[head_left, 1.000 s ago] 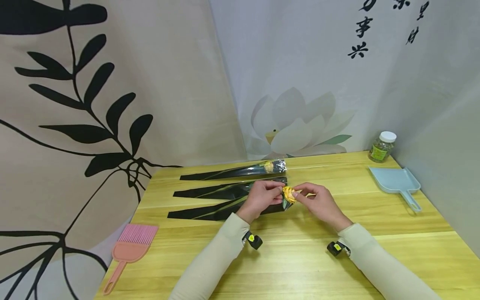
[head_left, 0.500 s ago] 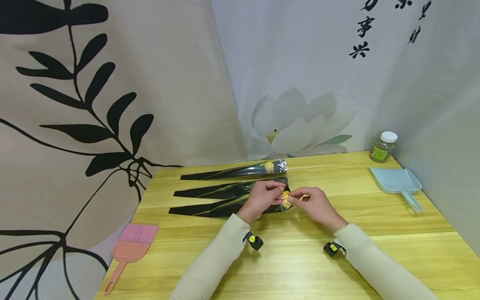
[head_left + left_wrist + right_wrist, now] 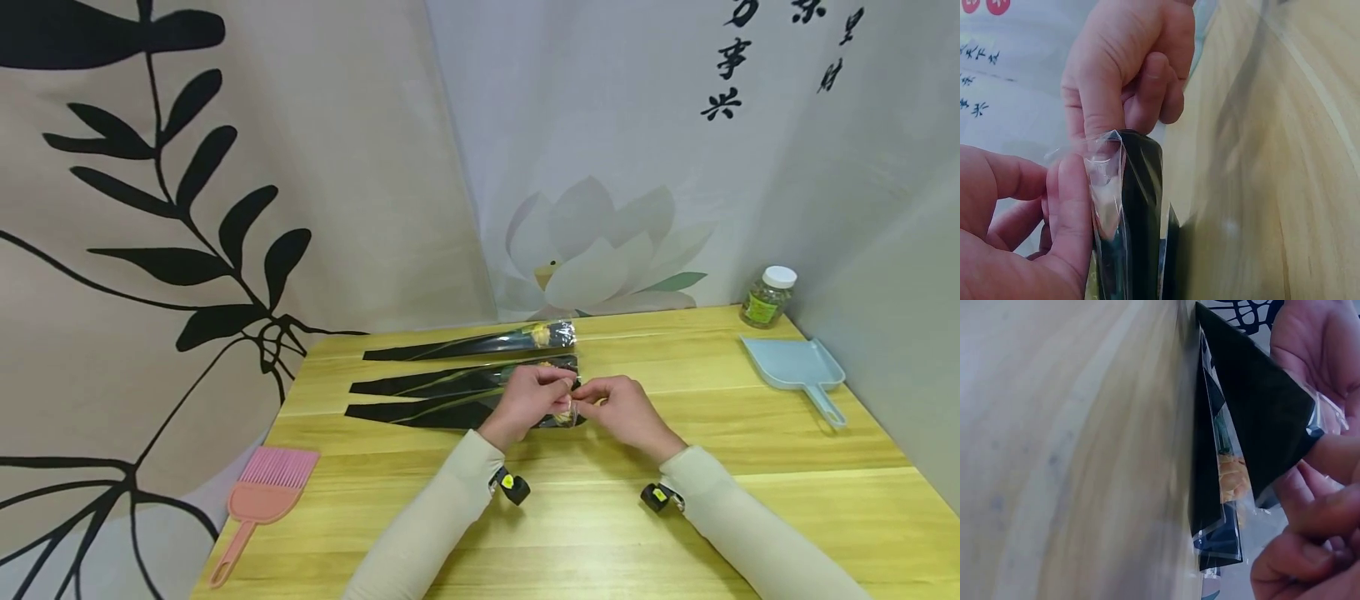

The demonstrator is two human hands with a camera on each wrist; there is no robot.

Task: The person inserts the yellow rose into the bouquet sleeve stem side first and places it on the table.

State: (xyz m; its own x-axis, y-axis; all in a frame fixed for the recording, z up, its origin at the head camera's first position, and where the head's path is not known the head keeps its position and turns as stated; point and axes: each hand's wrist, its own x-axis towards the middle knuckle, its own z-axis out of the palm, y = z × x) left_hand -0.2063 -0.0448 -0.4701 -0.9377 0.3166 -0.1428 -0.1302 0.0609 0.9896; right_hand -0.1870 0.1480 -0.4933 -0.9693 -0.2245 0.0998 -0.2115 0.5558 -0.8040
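Note:
The nearest of three long, tapering flower sleeves (image 3: 420, 413), black with a clear front, lies with its wide mouth between both hands. Inside that mouth, partly covered by fingers, shows a yellow flower (image 3: 564, 417). My left hand (image 3: 525, 402) pinches the clear film at the mouth; the left wrist view shows its thumb and fingers (image 3: 1071, 206) along the film's edge. From the opposite side, my right hand (image 3: 624, 407) holds the rim between curled fingers. In the right wrist view, the black back (image 3: 1260, 406) of the sleeve is lifted above the table at this end.
Behind lie a second sleeve (image 3: 420, 384) and a third (image 3: 450, 346), which has a yellow flower (image 3: 540, 335) in it. A pink brush (image 3: 264, 500) is at the left, a light blue dustpan (image 3: 795, 363) at the right. One lidded jar (image 3: 767, 298) stands in the back corner.
The yellow flower has gone from outside the sleeve's mouth to within the clear film. My right hand has moved slightly left, closer to the left hand, which keeps its hold.

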